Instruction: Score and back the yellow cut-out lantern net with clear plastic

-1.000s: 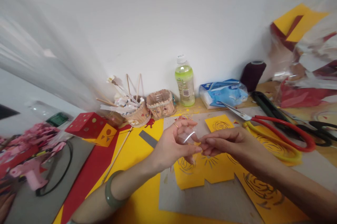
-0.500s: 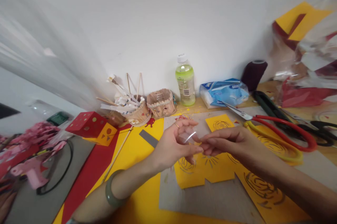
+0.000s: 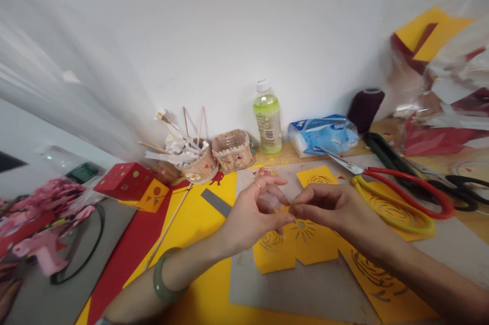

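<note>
My left hand (image 3: pixel 252 213) is curled around a small clear, shiny plastic piece (image 3: pixel 270 201), whose exact kind I cannot make out. Close to its fingertips, my right hand (image 3: pixel 324 208) has thumb and forefinger pinched together; whatever lies between them is too small to name. Beneath both hands is yellow paper with cut-out line patterns (image 3: pixel 305 248), lying on a grey board (image 3: pixel 263 289). Right of my right hand rest scissors with red and yellow handles (image 3: pixel 416 187).
Along the wall stand a cup of white sticks (image 3: pixel 198 164), a small basket (image 3: pixel 233 154), a green-labelled bottle (image 3: pixel 267 124) and a blue tissue pack (image 3: pixel 324 134). On the left are a red and yellow box (image 3: pixel 132 185) and a pink glue gun (image 3: pixel 42 253).
My right fingertips have drawn into a tighter pinch and sit slightly further left. The clear piece has turned and shines less. The whole view has shifted a little.
</note>
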Motion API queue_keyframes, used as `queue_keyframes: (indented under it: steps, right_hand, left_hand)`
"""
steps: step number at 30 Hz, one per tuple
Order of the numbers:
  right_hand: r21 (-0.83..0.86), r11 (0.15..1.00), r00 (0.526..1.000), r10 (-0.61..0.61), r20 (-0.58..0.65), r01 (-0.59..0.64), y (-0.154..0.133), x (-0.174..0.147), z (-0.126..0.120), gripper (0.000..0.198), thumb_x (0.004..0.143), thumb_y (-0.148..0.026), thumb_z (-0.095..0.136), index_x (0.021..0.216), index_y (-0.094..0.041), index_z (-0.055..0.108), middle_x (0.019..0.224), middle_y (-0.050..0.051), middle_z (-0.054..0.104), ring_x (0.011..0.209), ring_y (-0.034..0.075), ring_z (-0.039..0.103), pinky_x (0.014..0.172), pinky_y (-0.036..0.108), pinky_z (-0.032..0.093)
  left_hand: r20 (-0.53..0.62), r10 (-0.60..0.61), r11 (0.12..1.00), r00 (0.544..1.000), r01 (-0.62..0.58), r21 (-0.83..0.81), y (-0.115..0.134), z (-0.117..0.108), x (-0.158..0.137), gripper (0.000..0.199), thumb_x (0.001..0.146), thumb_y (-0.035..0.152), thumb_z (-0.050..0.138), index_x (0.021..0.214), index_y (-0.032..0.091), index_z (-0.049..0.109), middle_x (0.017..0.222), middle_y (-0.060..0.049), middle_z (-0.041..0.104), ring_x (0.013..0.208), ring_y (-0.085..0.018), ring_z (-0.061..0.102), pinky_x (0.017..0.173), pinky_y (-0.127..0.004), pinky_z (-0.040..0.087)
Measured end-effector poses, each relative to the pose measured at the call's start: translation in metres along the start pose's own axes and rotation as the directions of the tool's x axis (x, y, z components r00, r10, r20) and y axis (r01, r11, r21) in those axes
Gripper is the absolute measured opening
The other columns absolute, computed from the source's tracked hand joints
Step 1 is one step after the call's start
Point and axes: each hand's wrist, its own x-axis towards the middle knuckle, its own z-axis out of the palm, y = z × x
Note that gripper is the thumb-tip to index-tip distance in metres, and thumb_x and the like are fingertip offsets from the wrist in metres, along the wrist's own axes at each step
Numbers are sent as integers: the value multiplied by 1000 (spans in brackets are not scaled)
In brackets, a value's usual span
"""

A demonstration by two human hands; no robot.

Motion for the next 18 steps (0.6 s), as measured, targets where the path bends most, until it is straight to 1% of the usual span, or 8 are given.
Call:
queue_keyframes:
  steps: [3, 4, 6, 8, 10, 13, 16, 18]
  right_hand:
    - [-138, 988, 993, -83, -83, 71, -1, -1, -3, 20, 71, -40, 63, 67, -21, 69, 68, 2, 68, 63, 15, 60, 58, 26, 46]
    - [-170, 981, 989, -113, -95, 96, -2, -1, -3, 19, 71, -39, 63, 68, -22, 69, 69, 2, 68, 65, 15, 60, 60, 26, 46]
    - [-191, 973, 984, -148, -98, 127, -3, -2, -3, 17, 72, -38, 62, 68, -22, 69, 72, 2, 68, 70, 16, 60, 64, 27, 47]
    - [-179, 974, 984, -155, -84, 138, -3, -2, -1, 17, 73, -37, 62, 69, -22, 69, 72, 2, 67, 70, 16, 60, 65, 27, 46]
    - [-151, 978, 986, -153, -61, 143, -2, -2, 3, 19, 74, -38, 62, 68, -21, 68, 70, 1, 65, 68, 15, 58, 64, 26, 45]
    - [-55, 990, 991, -132, -28, 130, 2, -2, 9, 26, 76, -43, 61, 65, -20, 65, 68, 1, 61, 61, 12, 54, 57, 24, 42]
    - [51, 997, 998, -60, 4, 60, 3, -3, 14, 29, 76, -45, 60, 64, -19, 62, 65, 0, 56, 56, 10, 49, 50, 22, 39]
    - [71, 997, 1000, -20, -6, 20, 1, -6, 17, 29, 75, -44, 60, 62, -18, 60, 63, -1, 53, 55, 9, 47, 49, 21, 37]
  left_hand:
    - [-35, 146, 971, 989, -137, 197, 1, -2, 0, 18, 68, 27, 74, 78, 17, 63, 88, -4, 61, 82, -15, 59, 73, -28, 48]
    - [-30, 170, 955, 985, -157, 253, 1, -3, 0, 14, 70, 27, 72, 70, 17, 63, 85, -4, 62, 84, -16, 59, 76, -28, 46]
    - [-13, 117, 947, 993, -107, 302, 0, -2, -1, 15, 70, 28, 70, 63, 16, 63, 74, -3, 63, 75, -15, 58, 71, -28, 46]
    - [30, -10, 966, 999, 2, 257, -2, 0, -2, 16, 71, 31, 68, 68, 16, 66, 68, -2, 63, 63, -13, 57, 65, -26, 45]
    - [110, -86, 983, 990, 66, 174, -5, 3, -3, 23, 75, 37, 64, 77, 15, 69, 73, -4, 66, 60, -12, 58, 63, -26, 47]
    - [190, -109, 990, 976, 89, 113, -8, 9, -6, 33, 81, 44, 56, 81, 14, 69, 79, -6, 69, 63, -13, 63, 63, -25, 48]
    - [184, -149, 986, 972, 131, 107, -9, 15, -9, 36, 82, 47, 56, 79, 14, 69, 79, -7, 70, 65, -13, 65, 61, -23, 47]
    - [176, -165, 986, 970, 158, 53, -10, 18, -11, 36, 79, 49, 58, 79, 14, 68, 82, -8, 70, 65, -13, 65, 60, -22, 47]
